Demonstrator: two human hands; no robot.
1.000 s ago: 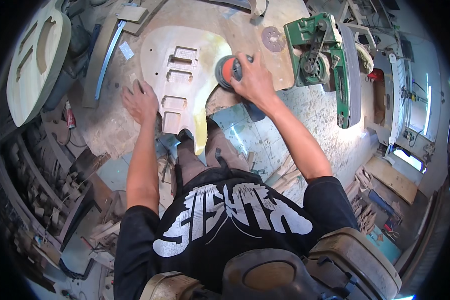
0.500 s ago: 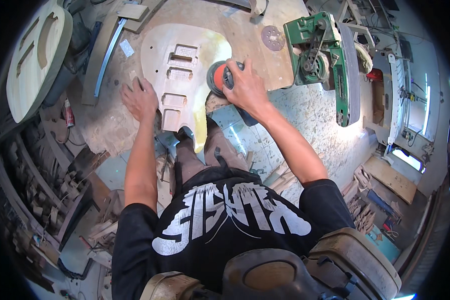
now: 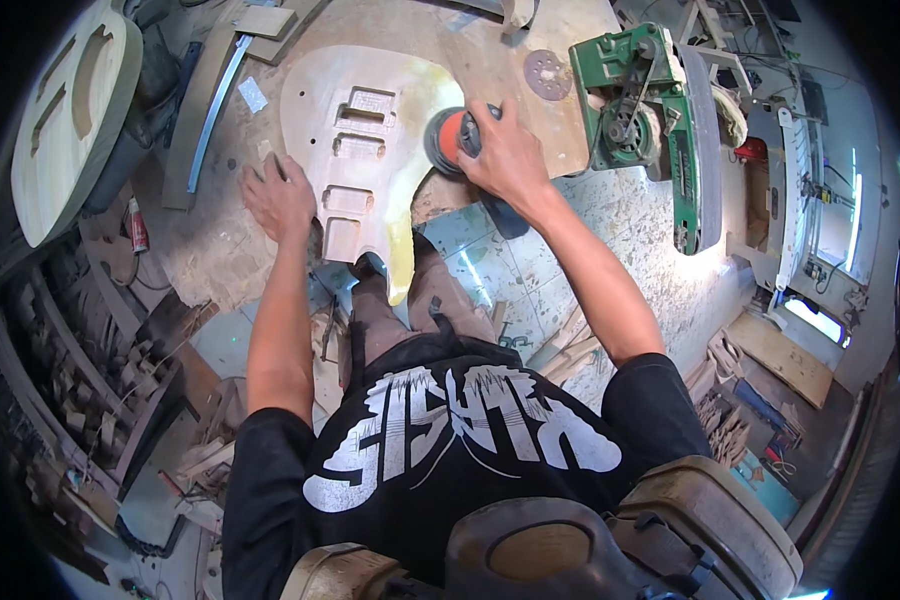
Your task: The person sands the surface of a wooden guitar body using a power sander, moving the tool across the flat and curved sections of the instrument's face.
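Observation:
A pale wooden electric guitar body (image 3: 398, 150) lies flat on the workbench (image 3: 225, 225). Several rectangular cavities are cut into it, and a yellowish tint runs along its right edge and lower horn. My right hand (image 3: 505, 155) is wrapped over a red and black orbital sander (image 3: 450, 140), whose round pad rests at the body's right edge, partly past it. A dark container hangs from the sander below my wrist. Left of the body, my left hand (image 3: 281, 197) lies on the bench with fingers spread; it is close to the body's edge, and whether it touches cannot be told.
A green belt sander (image 3: 625, 115) stands right of the bench, near a round sanding disc (image 3: 548, 76). Another guitar body (image 3: 80, 110) is upright at far left. A metal ruler (image 3: 220, 110) lies behind my left hand. Wood scraps (image 3: 725, 410) lie at lower right.
My right hand has slid the orbital sander a little right and away from me, toward the body's outer edge. My left hand and the guitar body stay in place.

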